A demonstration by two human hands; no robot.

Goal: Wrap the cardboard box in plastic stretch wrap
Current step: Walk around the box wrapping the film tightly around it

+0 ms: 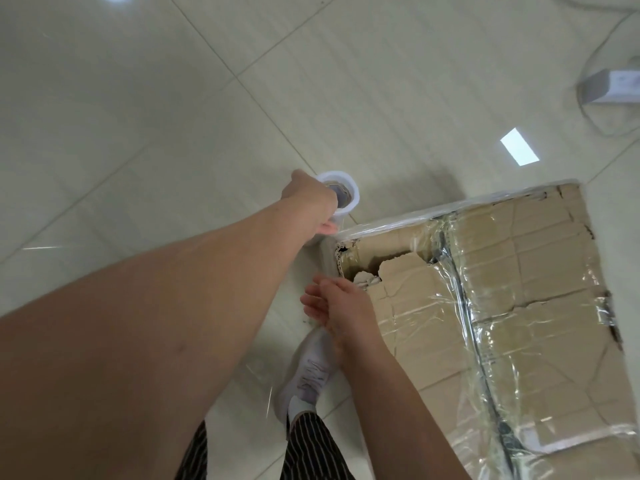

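Grips the upper end of a white cylindrical roll of clear plastic stretch wrap (343, 197) with the left hand (310, 199), fingers curled round it, arm extended from the lower left. Holds the right hand (334, 308) lower, just beside the torn near-left corner of a large brown cardboard box (512, 271), fingers loosely extended, nothing visibly pinched. Cannot tell whether these fingers touch the film.

Surface and room:
- Glossy floor of large pale cream tiles (138, 126) with thin grout lines.
- Bright white rectangular light reflection (519, 147) on the tiles beyond the box.
- White rectangular socket block (609, 86) with a looping pale cable (588, 112) at the upper right, well apart from the box.
- White lace-up shoe (306, 379) and black-and-white striped trousers (311, 448) below the right wrist.

Task item:
- Sits on the floor at the right, immediately right of both hands.
- Carries creased, shiny film over most of the visible face, bunched thick and white along the far edge.
- Shows ragged tears and a dark hole at the corner nearest the roll.
- Bears a dark strap (465, 306) running along the face under the film.

Limits of view:
- Box cut off by the right and bottom edges.
- Lower end of the roll hidden behind the left hand.
- Socket block blurred.
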